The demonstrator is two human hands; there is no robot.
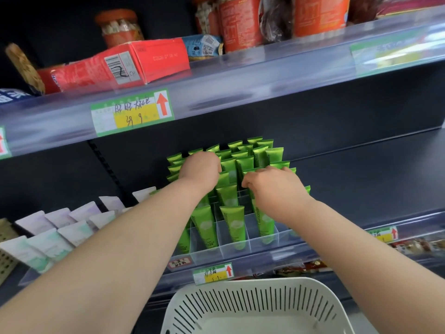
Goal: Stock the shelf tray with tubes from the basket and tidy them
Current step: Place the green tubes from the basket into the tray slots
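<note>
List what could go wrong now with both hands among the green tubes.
1. The green plastic tubes stand tall and closely packed in the clear divided plastic tray. The left hand and right hand, working among them, could tip neighbours.
2. Both forearms pass over the front row, so drawing back might snag a tube and knock it toward the white slotted plastic basket below.

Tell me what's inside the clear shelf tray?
Lots of green tubes stand upright in compartments of the clear tray; a few slots look empty. The left hand and right hand cover the middle rows, so those slots can't be seen.
</note>
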